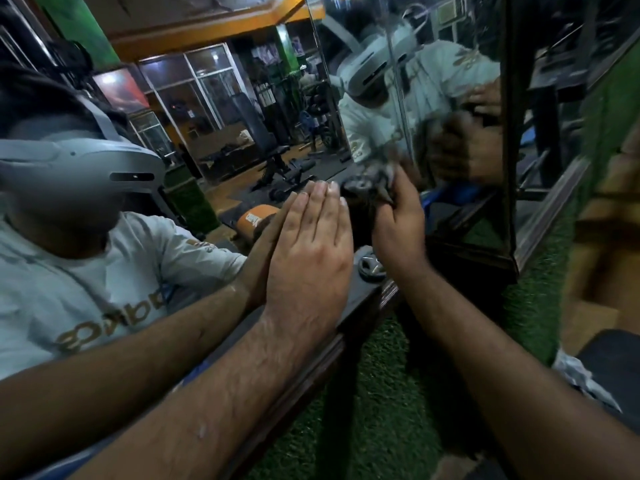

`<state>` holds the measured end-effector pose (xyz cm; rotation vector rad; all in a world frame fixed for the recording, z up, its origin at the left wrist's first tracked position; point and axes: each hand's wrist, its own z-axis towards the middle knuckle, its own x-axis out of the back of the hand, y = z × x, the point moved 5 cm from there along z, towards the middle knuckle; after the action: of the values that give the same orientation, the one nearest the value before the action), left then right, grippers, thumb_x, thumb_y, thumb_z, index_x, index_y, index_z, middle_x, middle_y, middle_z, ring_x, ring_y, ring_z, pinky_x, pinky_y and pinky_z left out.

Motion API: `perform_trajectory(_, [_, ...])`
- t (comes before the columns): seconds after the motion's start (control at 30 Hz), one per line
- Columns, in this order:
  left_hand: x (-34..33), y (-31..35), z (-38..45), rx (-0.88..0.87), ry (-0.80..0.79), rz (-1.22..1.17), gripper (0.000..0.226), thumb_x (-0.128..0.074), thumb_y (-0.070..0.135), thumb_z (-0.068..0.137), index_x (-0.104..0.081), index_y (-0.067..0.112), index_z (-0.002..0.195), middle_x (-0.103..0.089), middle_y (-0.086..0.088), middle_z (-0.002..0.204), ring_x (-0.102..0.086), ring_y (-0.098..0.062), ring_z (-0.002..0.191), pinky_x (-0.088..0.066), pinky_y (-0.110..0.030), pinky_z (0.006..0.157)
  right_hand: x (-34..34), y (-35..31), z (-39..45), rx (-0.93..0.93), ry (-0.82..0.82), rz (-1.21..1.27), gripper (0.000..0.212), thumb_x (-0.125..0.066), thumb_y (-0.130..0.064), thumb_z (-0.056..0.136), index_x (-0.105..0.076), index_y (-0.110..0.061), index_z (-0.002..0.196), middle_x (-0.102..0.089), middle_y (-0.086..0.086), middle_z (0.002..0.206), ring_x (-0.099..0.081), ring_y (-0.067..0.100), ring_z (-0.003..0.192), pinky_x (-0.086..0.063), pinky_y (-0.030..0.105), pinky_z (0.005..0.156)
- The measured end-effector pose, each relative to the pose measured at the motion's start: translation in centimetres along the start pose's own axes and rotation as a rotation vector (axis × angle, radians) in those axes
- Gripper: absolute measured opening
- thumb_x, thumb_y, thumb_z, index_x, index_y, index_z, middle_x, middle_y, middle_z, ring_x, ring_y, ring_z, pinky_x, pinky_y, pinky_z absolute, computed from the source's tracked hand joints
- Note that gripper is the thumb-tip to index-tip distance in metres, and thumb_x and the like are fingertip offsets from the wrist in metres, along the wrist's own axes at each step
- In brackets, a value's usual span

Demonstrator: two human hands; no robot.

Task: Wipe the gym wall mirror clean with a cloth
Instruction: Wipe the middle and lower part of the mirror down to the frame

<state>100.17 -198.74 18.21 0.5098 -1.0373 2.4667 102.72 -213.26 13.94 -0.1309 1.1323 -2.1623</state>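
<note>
The wall mirror (pixel 214 109) fills the left and centre of the head view, and a second mirror panel (pixel 460 81) meets it at a corner on the right. My left hand (pixel 308 244) lies flat on the left panel, fingers straight and together, touching its own reflection. My right hand (pixel 398 220) is just to the right, closed around a dark crumpled cloth (pixel 367 185) that presses on the glass near the corner. Both bare forearms reach in from the bottom. The reflection shows a person in a light T-shirt wearing a grey headset.
A dark wooden frame (pixel 332 355) runs along the mirror's lower edge. Below it the wall is covered in green artificial turf (pixel 381 410). Reflected gym benches, weights and windows show in the glass. A crumpled pale item (pixel 581 375) lies at the lower right.
</note>
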Motion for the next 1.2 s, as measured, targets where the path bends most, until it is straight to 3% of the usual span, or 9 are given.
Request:
perform_trajectory(0.13, [-0.6,0.6,0.1,0.005,0.001,-0.013,0.055,-0.033,0.012,0.096,-0.04,-0.005,0.148,-0.034,-0.025,0.158,-0.025,-0.039,0.151,-0.016,-0.05,0.126,-0.5,-1.2,0.4,0.304,-0.129,-0.069,0.069,-0.049,0.008,0.088,-0.045,-0.008,0.155,-0.031,-0.002,0.164,-0.025,0.016,0.158,-0.025,0.035,0.128])
perform_trajectory(0.27, [-1.3,1.6,-0.4,-0.009,-0.039,-0.024,0.058,-0.03,0.013,0.095,-0.038,-0.006,0.149,-0.032,-0.025,0.159,-0.024,-0.039,0.151,-0.012,-0.048,0.126,1.7,2.3,-0.1,0.063,0.02,-0.058,0.074,-0.045,0.002,0.086,-0.042,-0.025,0.155,-0.037,0.006,0.166,-0.027,0.015,0.157,-0.022,0.033,0.13])
perform_trajectory(0.33, [-1.7,2.1,-0.2,-0.016,-0.046,-0.025,0.058,-0.028,0.014,0.096,-0.039,-0.005,0.149,-0.032,-0.025,0.159,-0.024,-0.039,0.151,-0.015,-0.048,0.126,1.4,2.1,0.4,-0.057,0.065,0.031,0.072,-0.043,-0.003,0.084,-0.049,-0.017,0.153,-0.044,0.0,0.159,-0.034,0.006,0.151,-0.025,0.02,0.125])
perform_trajectory(0.4, [-1.9,2.2,-0.2,-0.006,-0.047,-0.03,0.057,-0.031,0.014,0.096,-0.039,-0.003,0.15,-0.03,-0.025,0.16,-0.022,-0.039,0.152,-0.015,-0.049,0.126,1.1,1.8,0.2,-0.003,0.015,0.005,0.068,-0.045,-0.001,0.084,-0.051,-0.007,0.151,-0.05,-0.002,0.146,-0.039,-0.003,0.139,-0.028,0.01,0.118])
perform_trajectory(0.53, [-3.0,3.3,-1.2,-0.005,-0.068,-0.046,0.06,-0.03,0.015,0.096,-0.032,-0.003,0.153,-0.024,-0.025,0.163,-0.016,-0.038,0.154,-0.012,-0.05,0.126,3.7,5.7,-2.1,0.099,-0.098,-0.157,0.077,-0.047,0.01,0.088,-0.041,-0.018,0.159,-0.034,0.003,0.168,-0.023,0.013,0.159,-0.023,0.038,0.13])
perform_trajectory(0.67, [-3.7,4.6,-1.9,-0.038,-0.084,-0.068,0.062,-0.025,0.018,0.094,-0.039,-0.003,0.15,-0.03,-0.025,0.16,-0.023,-0.036,0.152,-0.013,-0.048,0.126,3.8,6.4,-2.6,0.04,-0.093,-0.097,0.08,-0.043,0.01,0.081,-0.046,-0.017,0.155,-0.037,0.005,0.166,-0.026,0.015,0.158,-0.022,0.031,0.129])
perform_trajectory(0.8, [-4.3,5.2,-2.4,-0.042,-0.078,-0.096,0.055,-0.029,0.013,0.095,-0.048,-0.003,0.144,-0.04,-0.024,0.155,-0.032,-0.037,0.148,-0.022,-0.049,0.124,5.3,8.1,-3.5,0.163,-0.202,-0.317,0.079,-0.048,0.006,0.082,-0.042,-0.015,0.159,-0.031,0.005,0.169,-0.023,0.019,0.159,-0.028,0.047,0.128])
perform_trajectory(0.97, [-5.5,7.1,-4.6,-0.145,-0.123,-0.156,0.052,-0.028,0.014,0.097,-0.061,-0.001,0.135,-0.054,-0.022,0.145,-0.045,-0.036,0.141,-0.033,-0.049,0.119,5.7,8.6,-3.8,0.114,-0.201,-0.364,0.078,-0.049,-0.001,0.078,-0.045,-0.009,0.156,-0.038,0.011,0.165,-0.03,0.025,0.157,-0.027,0.04,0.128])
perform_trajectory(1.2, [-6.5,7.5,-7.1,-0.171,-0.205,-0.154,0.056,-0.028,0.015,0.093,-0.056,-0.004,0.138,-0.042,-0.023,0.154,-0.031,-0.038,0.148,-0.014,-0.049,0.124,6.7,9.4,-6.3,0.188,-0.32,-0.479,0.075,-0.055,0.0,0.076,-0.053,-0.014,0.149,-0.055,0.011,0.151,-0.048,0.032,0.144,-0.036,0.035,0.121])
